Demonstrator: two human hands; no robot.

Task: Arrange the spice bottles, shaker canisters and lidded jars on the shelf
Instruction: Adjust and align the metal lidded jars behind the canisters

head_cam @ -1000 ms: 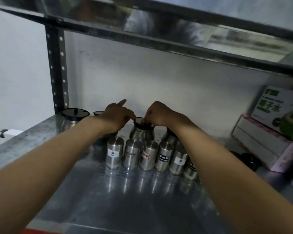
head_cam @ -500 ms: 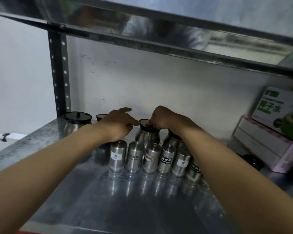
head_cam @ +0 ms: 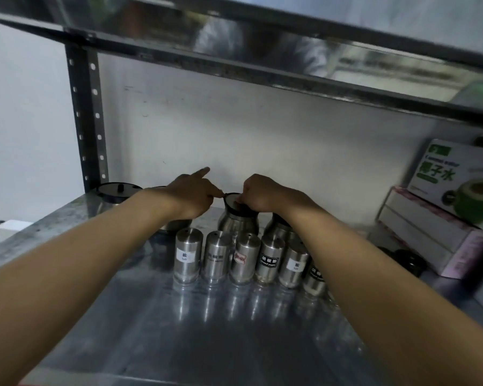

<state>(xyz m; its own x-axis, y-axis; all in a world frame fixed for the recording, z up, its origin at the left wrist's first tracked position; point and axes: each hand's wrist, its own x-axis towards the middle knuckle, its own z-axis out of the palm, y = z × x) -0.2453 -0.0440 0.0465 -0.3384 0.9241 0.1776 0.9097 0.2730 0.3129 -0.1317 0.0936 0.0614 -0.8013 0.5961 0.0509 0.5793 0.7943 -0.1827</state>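
Note:
Several steel shaker canisters with labels stand in a row on the metal shelf. Behind them stands a steel spice bottle with a black lid. My right hand curls over that lid from the right. My left hand pinches the lid's left edge, index finger pointing up at the wall. A second steel bottle stands to its right, partly hidden by my right forearm. A lidded jar with a dark glass lid sits at the back left; another jar is mostly hidden under my left hand.
A green-and-white drink carton lies on a white and pink box at the right. A dark round object lies in front of that box. A perforated black upright stands at the back left. An upper shelf hangs overhead.
Both hands stay at the bottle's lid. My left index finger, lowered half a second ago, points up again. The view has shifted slightly.

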